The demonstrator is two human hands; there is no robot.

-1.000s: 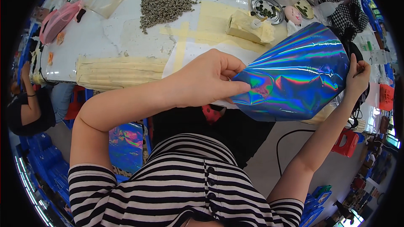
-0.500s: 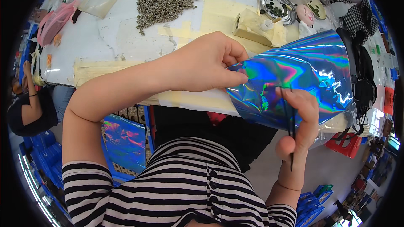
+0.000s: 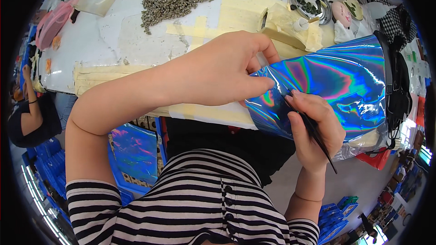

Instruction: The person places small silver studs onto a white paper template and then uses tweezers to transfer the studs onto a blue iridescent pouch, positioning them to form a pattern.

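Note:
A blue iridescent, foil-like sheet (image 3: 327, 75) lies along the table's near edge, its folds catching rainbow light. At its left end my left hand (image 3: 231, 70) pinches the material, thumb on top and fingers partly hidden. Lower on the sheet, my right hand (image 3: 320, 129) is closed on slim black tweezers (image 3: 321, 141). Their tips meet the material just right of my left thumb; whether they grip anything is too small to tell. Black straps (image 3: 397, 81) lie at the sheet's right end.
Beyond my hands are a pile of small metallic pieces (image 3: 175, 0), a taped block (image 3: 284, 29), a round metal dish (image 3: 328, 16) of dark bits and a pink egg-shaped thing (image 3: 341, 13). A pink basket (image 3: 52, 25) stands far left. A co-worker (image 3: 34, 113) sits left.
The tweezers have swung from near upright in my loosely spread right hand to a slant, with their tips at the sheet. My right fingers have closed around them. My left hand keeps its pinch.

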